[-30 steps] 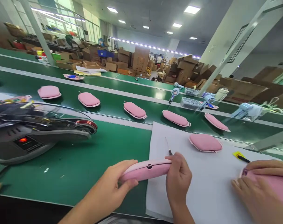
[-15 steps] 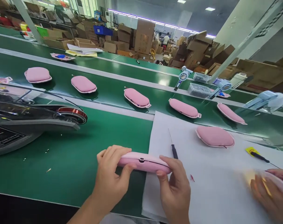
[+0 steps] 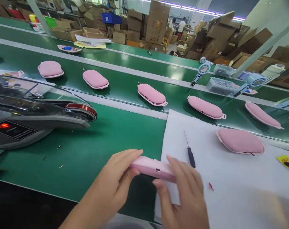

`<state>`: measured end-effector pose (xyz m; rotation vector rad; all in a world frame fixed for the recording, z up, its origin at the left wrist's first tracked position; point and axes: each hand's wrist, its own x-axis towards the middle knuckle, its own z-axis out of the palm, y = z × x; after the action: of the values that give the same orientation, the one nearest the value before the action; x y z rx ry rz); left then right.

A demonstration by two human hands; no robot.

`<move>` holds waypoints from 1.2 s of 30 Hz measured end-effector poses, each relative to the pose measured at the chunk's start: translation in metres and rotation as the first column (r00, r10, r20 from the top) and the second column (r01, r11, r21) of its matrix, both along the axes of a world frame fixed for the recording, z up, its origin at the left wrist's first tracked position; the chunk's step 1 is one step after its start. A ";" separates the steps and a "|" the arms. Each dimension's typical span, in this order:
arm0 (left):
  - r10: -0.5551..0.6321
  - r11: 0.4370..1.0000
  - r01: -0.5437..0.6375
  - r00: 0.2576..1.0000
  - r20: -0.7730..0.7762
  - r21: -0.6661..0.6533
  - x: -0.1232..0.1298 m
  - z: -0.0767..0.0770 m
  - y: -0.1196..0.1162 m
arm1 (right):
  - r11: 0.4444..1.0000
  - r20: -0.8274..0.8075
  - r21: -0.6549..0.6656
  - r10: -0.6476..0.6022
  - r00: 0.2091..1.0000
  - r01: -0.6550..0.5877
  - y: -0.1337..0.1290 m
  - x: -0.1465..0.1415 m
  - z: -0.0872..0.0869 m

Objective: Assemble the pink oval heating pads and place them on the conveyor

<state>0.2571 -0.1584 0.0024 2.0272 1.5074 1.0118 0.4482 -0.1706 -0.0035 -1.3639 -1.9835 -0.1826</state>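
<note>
Between my two hands a pink oval case [image 3: 149,167] is held edge-on, with a small dark slot in its side. My left hand [image 3: 116,178] clasps its left end, fingers on top and thumb below. Over the right end lie the fingers of my right hand [image 3: 184,187]; its thumb is at the lower edge, and I cannot tell whether it touches. A dark-handled screwdriver [image 3: 191,157] lies on the white sheet [image 3: 178,127] just beyond my right hand. Another pink case [image 3: 241,141] rests farther right on that sheet.
A grey tape dispenser-like machine [image 3: 39,124] with a red light stands at left. Several pink cases, one here [image 3: 152,94], sit along the green belt [image 3: 122,92]. Blue handheld fans [image 3: 204,68] and a clear tub [image 3: 220,86] are behind. A blur [image 3: 275,203] crosses the lower right.
The view has shifted, so the bench things appear farther right. The dark gap along the held case's right side no longer shows. My right thumb has dropped lower on the case; another person's hands at right are now a blur.
</note>
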 end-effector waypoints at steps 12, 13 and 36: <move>0.041 0.979 -0.109 0.932 0.359 0.172 0.013 -0.017 0.012 | 0.975 -0.180 0.092 -0.183 0.966 0.201 0.013 -0.049 0.000; 0.042 0.981 -0.106 0.933 0.358 0.161 0.013 -0.017 0.012 | 0.976 -0.177 0.089 -0.180 0.968 0.198 0.014 -0.048 0.002; 0.232 0.907 -0.239 0.971 0.065 0.347 0.051 -0.016 0.002 | 1.000 -0.214 0.025 0.020 0.977 -0.015 0.011 -0.015 -0.003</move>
<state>0.3077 -0.1562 -0.0132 2.0876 1.6882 1.4908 0.4328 -0.1593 -0.0066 -1.2939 -1.8073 -0.0469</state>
